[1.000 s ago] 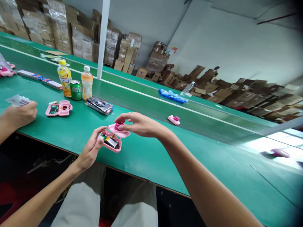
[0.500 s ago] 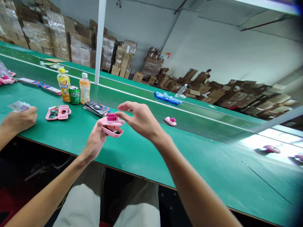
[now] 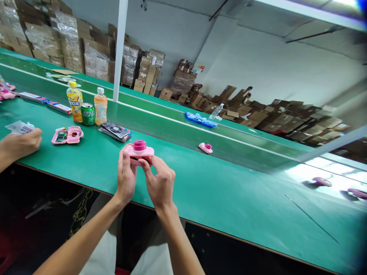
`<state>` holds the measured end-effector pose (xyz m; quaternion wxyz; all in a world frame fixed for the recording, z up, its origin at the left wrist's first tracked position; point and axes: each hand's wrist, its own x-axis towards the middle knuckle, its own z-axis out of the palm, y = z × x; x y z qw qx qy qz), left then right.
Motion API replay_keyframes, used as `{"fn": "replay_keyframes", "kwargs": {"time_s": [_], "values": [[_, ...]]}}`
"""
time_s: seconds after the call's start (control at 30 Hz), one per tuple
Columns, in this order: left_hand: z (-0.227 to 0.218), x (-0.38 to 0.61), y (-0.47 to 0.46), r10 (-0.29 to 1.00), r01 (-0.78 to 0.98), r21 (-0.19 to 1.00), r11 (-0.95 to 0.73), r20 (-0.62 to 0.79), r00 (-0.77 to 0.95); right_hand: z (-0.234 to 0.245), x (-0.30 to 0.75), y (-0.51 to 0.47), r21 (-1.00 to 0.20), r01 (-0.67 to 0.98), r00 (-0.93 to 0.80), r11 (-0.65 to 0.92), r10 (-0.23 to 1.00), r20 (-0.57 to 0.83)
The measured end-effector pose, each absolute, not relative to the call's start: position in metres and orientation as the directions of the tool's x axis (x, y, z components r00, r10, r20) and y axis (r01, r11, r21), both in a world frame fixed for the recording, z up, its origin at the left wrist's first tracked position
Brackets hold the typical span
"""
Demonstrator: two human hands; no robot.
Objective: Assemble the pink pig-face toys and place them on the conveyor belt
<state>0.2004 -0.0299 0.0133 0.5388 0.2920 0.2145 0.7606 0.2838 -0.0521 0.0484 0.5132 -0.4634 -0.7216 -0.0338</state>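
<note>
A pink toy camera point(image 3: 140, 150) with a darker pink lens on top is held between my two hands, above the front part of the green table. My left hand point(image 3: 126, 177) is closed on its left end. On the right end, my right hand point(image 3: 160, 179) grips with thumb and fingers. A dark gap shows between the camera's upper and lower shell halves; what lies inside is mostly hidden. To the left, an opened pink camera case point(image 3: 67, 136) lies on the table with a green circuit board showing.
Another person's hand point(image 3: 21, 143) holds a small clear bag at the left. Behind are two bottles point(image 3: 101, 107), a green can point(image 3: 87, 114) and a stack of boxes point(image 3: 114, 130). Another pink camera point(image 3: 205, 148) sits on the conveyor belt, with a blue tray point(image 3: 201, 120) farther back.
My right hand has come down from above the lens and now grips the camera's right end. The gap between the shell halves looks narrower.
</note>
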Motion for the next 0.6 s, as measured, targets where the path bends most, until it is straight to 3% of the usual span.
{"fn": "replay_keyframes", "kwargs": {"time_s": [0.1, 0.2, 0.37, 0.47, 0.6], "values": [[0.013, 0.214, -0.036, 0.935, -0.697, 0.630, -0.342, 0.155, -0.318, 0.032, 0.286, -0.054, -0.346, 0.762, -0.028, 0.547, 0.562, 0.827], [0.014, 0.222, -0.043, 0.932, -0.685, 0.649, -0.329, 0.109, -0.344, 0.020, 0.290, -0.057, -0.350, 0.806, 0.004, 0.478, 0.586, 0.810], [0.012, 0.225, -0.047, 0.961, -0.684, 0.682, -0.258, 0.111, -0.253, 0.009, 0.302, -0.061, -0.464, 0.744, -0.038, 0.480, 0.725, 0.688], [0.010, 0.225, -0.045, 0.972, -0.667, 0.712, -0.219, 0.098, -0.215, 0.004, 0.308, -0.062, -0.501, 0.712, -0.022, 0.492, 0.729, 0.684], [0.012, 0.223, -0.044, 0.984, -0.748, 0.641, -0.172, 0.080, -0.157, -0.008, 0.309, -0.065, -0.613, 0.625, 0.112, 0.483, 0.722, 0.683]]}}
